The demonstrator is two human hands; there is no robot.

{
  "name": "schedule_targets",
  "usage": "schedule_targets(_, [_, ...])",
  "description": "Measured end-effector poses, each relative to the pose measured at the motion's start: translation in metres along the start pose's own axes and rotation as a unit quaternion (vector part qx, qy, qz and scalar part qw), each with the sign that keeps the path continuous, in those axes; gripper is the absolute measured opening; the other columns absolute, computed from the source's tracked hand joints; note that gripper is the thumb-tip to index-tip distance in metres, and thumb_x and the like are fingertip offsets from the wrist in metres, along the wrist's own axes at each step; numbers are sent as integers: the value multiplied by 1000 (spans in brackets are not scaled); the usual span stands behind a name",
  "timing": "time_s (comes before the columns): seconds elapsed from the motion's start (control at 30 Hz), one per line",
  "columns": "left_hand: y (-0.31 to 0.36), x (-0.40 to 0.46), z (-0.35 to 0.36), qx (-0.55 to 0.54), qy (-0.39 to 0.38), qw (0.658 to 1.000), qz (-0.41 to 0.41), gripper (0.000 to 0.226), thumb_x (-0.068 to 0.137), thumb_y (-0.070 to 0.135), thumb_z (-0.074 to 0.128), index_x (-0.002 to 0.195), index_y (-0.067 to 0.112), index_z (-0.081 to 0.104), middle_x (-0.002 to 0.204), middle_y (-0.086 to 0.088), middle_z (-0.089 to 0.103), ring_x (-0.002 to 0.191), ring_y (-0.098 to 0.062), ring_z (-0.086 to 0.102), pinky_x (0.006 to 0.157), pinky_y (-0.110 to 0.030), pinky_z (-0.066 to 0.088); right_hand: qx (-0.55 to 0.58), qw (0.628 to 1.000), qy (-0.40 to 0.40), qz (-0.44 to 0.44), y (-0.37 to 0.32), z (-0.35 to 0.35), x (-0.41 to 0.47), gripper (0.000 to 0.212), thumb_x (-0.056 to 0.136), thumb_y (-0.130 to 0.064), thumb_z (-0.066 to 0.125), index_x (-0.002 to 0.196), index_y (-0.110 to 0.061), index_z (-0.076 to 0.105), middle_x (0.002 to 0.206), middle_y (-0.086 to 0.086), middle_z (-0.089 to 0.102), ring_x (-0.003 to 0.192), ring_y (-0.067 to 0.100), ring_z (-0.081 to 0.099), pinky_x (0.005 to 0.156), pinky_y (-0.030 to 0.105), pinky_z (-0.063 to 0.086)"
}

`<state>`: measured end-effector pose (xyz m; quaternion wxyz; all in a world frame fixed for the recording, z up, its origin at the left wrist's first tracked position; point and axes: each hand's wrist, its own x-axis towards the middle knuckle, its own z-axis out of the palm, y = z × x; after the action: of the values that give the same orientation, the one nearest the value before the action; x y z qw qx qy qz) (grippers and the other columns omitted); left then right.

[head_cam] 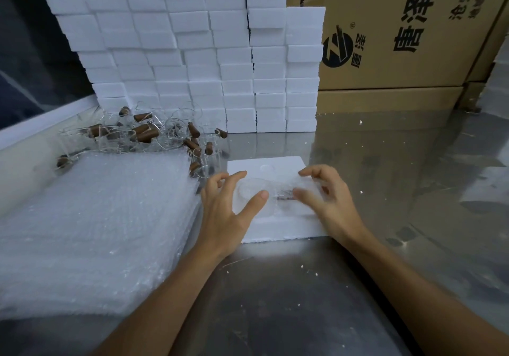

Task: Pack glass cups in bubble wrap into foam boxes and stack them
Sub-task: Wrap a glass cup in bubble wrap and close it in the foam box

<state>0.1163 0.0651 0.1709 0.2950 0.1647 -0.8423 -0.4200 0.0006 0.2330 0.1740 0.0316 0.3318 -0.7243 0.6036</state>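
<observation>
Left hand [225, 201] and right hand [327, 198] are both over the open foam box half [275, 226], fingers spread and loosely bent. They bracket a bubble-wrapped glass cup [271, 194] lying in the box's recess. Left thumb tip touches the wrap at its near-left side. Right fingertips rest on or just above its right end; motion blur there, contact not certain. Neither hand is clamped round the cup. Both look open, pressing or releasing rather than gripping.

Cup position: centred in the foam box half, between the two hands. Its long axis runs left to right across the box, with the dark handle showing faintly through the wrap toward the right hand. The hands are about equally near, left at the bowl end and right at the handle end.

Relative to the foam box half: stack of bubble wrap sheets [91, 218] just to its left; heap of unwrapped glass cups with brown handles [148, 135] behind-left; wall of stacked foam boxes [192, 52] behind; printed cardboard cartons [399, 33] behind-right. All on a steel table [385, 176].

Judgement: cup is seated or nearly so; a lid half is needed next, likely from the wall behind.
</observation>
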Motion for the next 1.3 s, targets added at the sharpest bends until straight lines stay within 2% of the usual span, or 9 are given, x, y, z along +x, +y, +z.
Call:
schedule_targets(0.1, [-1, 2, -1, -66, -5, 996, -53, 87, 67, 83, 36, 141, 37, 40, 143, 15, 35, 133, -5, 33, 113, -32, 24, 47, 996, 35, 74, -2, -2, 4, 32, 89, -41, 62, 120, -31, 58, 132, -10, 56, 127, 3, 49, 104, 23, 38])
schedule_targets(0.17, [-3, 4, -2, -65, -14, 995, -77, 91, 67, 85, 31, 143, 37, 35, 150, 12, 39, 134, -6, 36, 118, -44, 24, 47, 993, 15, 111, 2, -4, 7, 36, 97, -42, 56, 131, -31, 54, 129, -17, 55, 111, -24, 47, 87, 1, 36])
schedule_targets(0.23, [-3, 4, -2, -59, -27, 994, -83, 94, 66, 86, 31, 147, 38, 30, 152, 9, 40, 140, -15, 35, 117, -50, 25, 46, 992, 0, 118, 8, -5, 10, 39, 98, -40, 55, 135, -27, 55, 118, -25, 56, 93, -34, 45, 72, -5, 35])
schedule_targets(0.33, [0, 1, -4, -141, -23, 988, -51, 89, 70, 78, 43, 147, 37, 28, 150, 13, 41, 139, -12, 38, 116, -49, 30, 66, 993, 29, 91, 7, -8, 10, 37, 98, -27, 58, 134, -17, 56, 117, -22, 58, 93, -29, 52, 75, -5, 37])
schedule_targets(0.43, [8, -4, -6, -170, -8, 985, 18, 83, 79, 64, 50, 151, 31, 25, 152, 13, 39, 139, -8, 38, 116, -48, 32, 124, 987, 90, 50, -3, -12, 10, 36, 98, -16, 60, 133, -10, 57, 125, -5, 66, 108, -8, 61, 89, 9, 47])
schedule_targets(0.67, [22, -12, -17, -96, 86, 981, 148, 69, 88, 51, 45, 150, 23, 32, 150, -2, 40, 135, -19, 43, 100, -34, 44, 149, 974, 167, -8, -21, -22, 4, 37, 85, -30, 59, 115, -13, 70, 98, -19, 74, 94, -2, 65, 78, 15, 49])
schedule_targets(0.83, [27, -20, -15, -76, 127, 969, 198, 61, 91, 39, 45, 144, 8, 41, 137, -9, 41, 127, -31, 46, 103, -53, 41, 196, 967, 164, 7, -24, -20, 2, 31, 84, -25, 58, 108, -11, 72, 93, -12, 76, 87, 1, 68, 72, 15, 51])
schedule_targets(1.07, [21, -21, -13, -105, 121, 973, 165, 57, 90, 43, 45, 139, 14, 43, 118, -4, 38, 115, -11, 48, 103, -20, 36, 188, 973, 128, 25, -16, -17, -2, 19, 83, -20, 61, 96, -22, 75, 89, -13, 77, 82, -3, 67, 69, 12, 50])
schedule_targets(1.3, [17, -18, -13, -96, 104, 984, 108, 67, 84, 53, 46, 135, 12, 55, 118, -1, 37, 112, 3, 43, 101, -15, 36, 169, 979, 106, 39, -9, -17, -1, 23, 93, -9, 62, 93, -27, 76, 92, -13, 77, 84, -3, 69, 69, 11, 50])
